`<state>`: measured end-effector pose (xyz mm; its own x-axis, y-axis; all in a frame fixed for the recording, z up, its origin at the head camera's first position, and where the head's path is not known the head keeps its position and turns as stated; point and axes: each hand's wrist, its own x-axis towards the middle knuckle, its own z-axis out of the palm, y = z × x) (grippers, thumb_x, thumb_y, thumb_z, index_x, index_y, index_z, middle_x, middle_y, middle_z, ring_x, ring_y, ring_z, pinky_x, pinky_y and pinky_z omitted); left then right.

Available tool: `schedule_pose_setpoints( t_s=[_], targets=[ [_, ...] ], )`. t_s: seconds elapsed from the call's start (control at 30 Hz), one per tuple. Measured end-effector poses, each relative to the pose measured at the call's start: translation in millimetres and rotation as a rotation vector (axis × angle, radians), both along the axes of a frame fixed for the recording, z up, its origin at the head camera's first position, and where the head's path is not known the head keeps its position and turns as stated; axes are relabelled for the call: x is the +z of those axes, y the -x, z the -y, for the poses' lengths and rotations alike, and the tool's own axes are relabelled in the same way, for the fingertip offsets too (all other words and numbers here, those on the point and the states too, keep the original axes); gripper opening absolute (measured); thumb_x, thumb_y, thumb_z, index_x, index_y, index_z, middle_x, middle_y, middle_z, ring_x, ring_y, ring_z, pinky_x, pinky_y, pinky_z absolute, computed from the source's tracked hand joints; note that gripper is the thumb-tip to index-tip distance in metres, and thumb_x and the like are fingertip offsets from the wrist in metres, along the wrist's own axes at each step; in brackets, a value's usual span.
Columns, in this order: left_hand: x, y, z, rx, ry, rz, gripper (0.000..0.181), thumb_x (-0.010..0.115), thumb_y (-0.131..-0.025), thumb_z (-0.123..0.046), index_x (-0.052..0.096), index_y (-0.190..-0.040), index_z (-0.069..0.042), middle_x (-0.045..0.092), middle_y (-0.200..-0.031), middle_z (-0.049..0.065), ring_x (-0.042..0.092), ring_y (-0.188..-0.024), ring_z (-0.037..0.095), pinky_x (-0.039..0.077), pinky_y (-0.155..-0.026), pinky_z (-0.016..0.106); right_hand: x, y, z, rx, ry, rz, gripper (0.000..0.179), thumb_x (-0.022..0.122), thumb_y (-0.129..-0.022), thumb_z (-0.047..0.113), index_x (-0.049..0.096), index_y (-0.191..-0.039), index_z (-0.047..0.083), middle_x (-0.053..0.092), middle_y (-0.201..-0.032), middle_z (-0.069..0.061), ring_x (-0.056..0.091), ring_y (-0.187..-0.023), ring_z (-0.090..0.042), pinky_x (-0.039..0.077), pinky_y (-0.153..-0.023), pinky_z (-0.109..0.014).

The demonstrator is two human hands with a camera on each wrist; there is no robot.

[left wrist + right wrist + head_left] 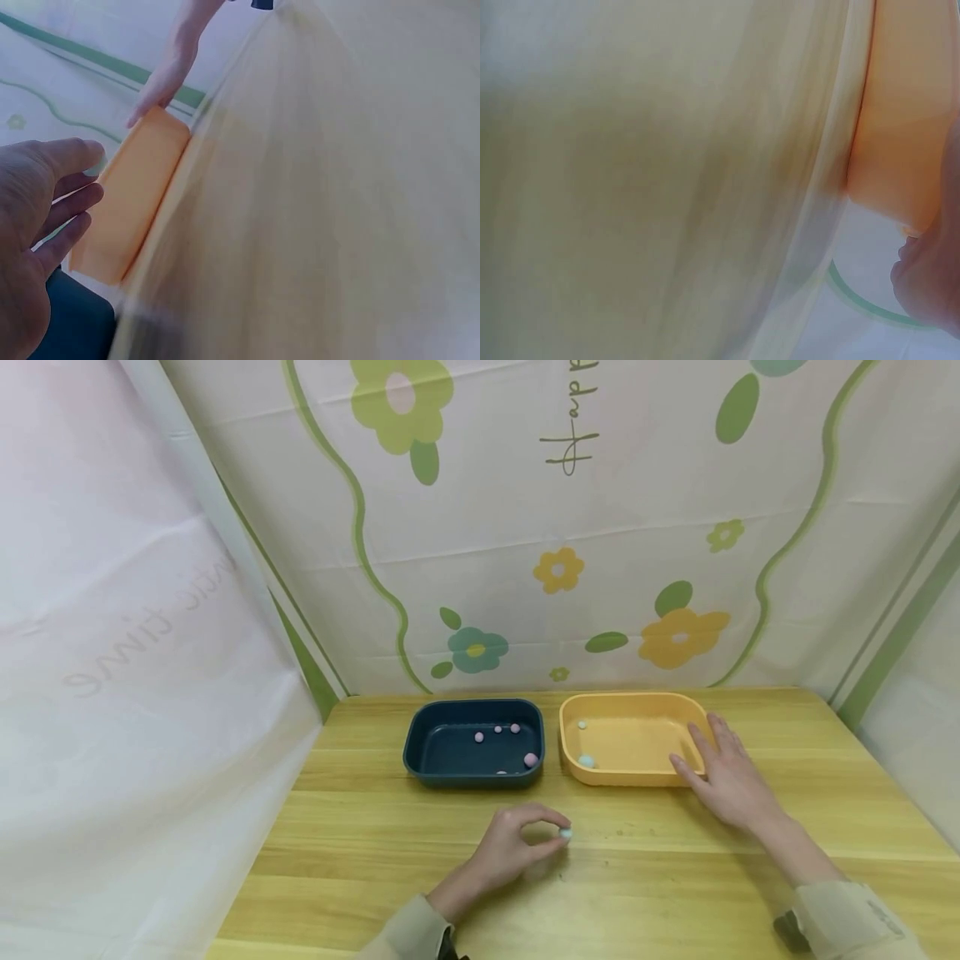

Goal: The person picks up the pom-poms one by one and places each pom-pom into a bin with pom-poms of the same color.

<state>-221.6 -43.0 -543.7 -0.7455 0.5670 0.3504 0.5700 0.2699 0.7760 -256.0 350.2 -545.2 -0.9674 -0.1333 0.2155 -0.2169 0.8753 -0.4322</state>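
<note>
Between thumb and forefinger of my left hand [517,847], a small pale mint ball [566,833] is pinched above the table, in front of the two trays. The left wrist view shows this ball [95,169] partly hidden at the fingertips. My right hand [731,781] rests at the right end of the yellow tray [633,778], fingers spread and fairly straight over its rim. Two mint balls lie in that tray, a small one [582,725] at the back and a larger one [587,762] at the front left.
Left of the yellow tray stands a dark blue tray [472,781] holding several lilac balls, the largest ball [530,760] at its right front. Both sit toward the back of the wooden table [330,860]. A flowered cloth [480,527] hangs behind, with a white cloth [135,693] at left.
</note>
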Motion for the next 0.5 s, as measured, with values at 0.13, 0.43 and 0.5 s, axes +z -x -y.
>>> schedule_pose_setpoints(
  t_s=[0.13,0.43,0.5],
  targets=[
    [1.7,2.4,-4.4,0.008,-0.024,-0.034,0.014,0.085,-0.097,-0.010,0.085,-0.111,-0.010,0.086,-0.112,0.004,0.079,-0.108,0.006,0.062,-0.104,0.026,-0.8,0.1,0,0.000,0.005,0.004,0.085,0.047,-0.116,0.050,0.021,-0.172,-0.008,0.003,-0.178,-0.042,0.002,-0.166,-0.063,-0.004,-0.138,-0.067],
    [2.9,5.2,-15.0,-0.006,-0.078,-0.093,0.013,0.085,-0.098,-0.011,0.085,-0.110,-0.008,0.086,-0.109,0.006,0.081,-0.106,0.012,0.063,-0.102,0.026,-0.9,-0.3,0,-0.001,0.017,0.006,0.085,0.047,-0.116,0.050,0.020,-0.172,-0.008,0.001,-0.179,-0.040,0.001,-0.166,-0.062,-0.003,-0.138,-0.068],
    [2.8,5.8,-17.0,-0.007,-0.081,-0.103,0.013,0.085,-0.098,-0.011,0.085,-0.110,-0.008,0.086,-0.109,0.006,0.081,-0.105,0.011,0.064,-0.100,0.027,-0.6,-0.7,0,0.000,0.018,0.007,0.085,0.047,-0.116,0.050,0.020,-0.172,-0.008,0.000,-0.179,-0.040,0.001,-0.166,-0.062,-0.003,-0.137,-0.069]
  ],
)
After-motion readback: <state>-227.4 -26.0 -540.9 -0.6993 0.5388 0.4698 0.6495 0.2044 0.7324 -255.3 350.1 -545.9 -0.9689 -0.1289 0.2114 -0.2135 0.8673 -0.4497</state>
